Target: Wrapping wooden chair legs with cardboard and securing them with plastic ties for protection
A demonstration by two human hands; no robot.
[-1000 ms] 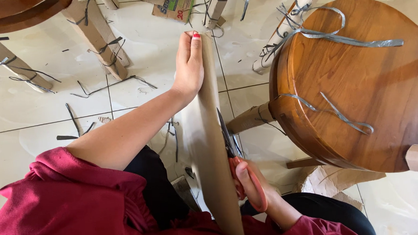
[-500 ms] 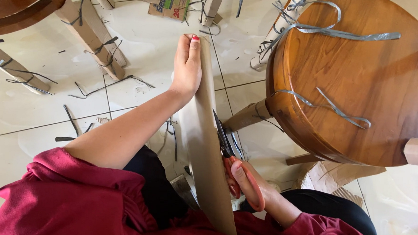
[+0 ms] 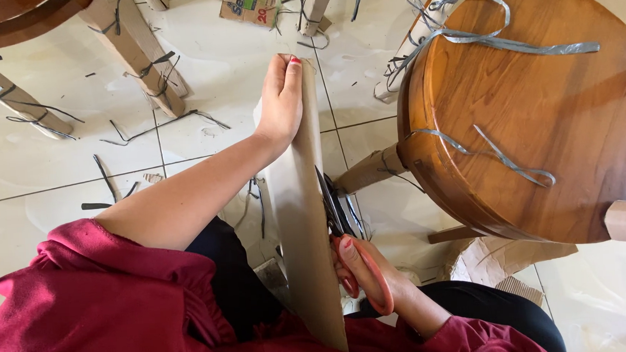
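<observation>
My left hand (image 3: 281,99) grips the far end of a long brown cardboard sheet (image 3: 307,219), held on edge and running from my lap out over the floor. My right hand (image 3: 364,270) is wrapped through the orange handles of a pair of scissors (image 3: 343,228). The dark blades lie against the right face of the sheet, about halfway along it, with the sheet between them. My red sleeves and dark trousers fill the bottom of the view.
A round wooden stool top (image 3: 538,107) stands close on the right, with grey plastic strapping (image 3: 491,41) lying on it. Cardboard-wrapped furniture legs (image 3: 135,57) stand at the far left. Strap offcuts and cardboard scraps (image 3: 506,259) litter the white tiled floor (image 3: 55,168).
The scissors and my right hand have crept forward along the sheet, and the blades have closed a little. My left hand keeps its hold at the far end.
</observation>
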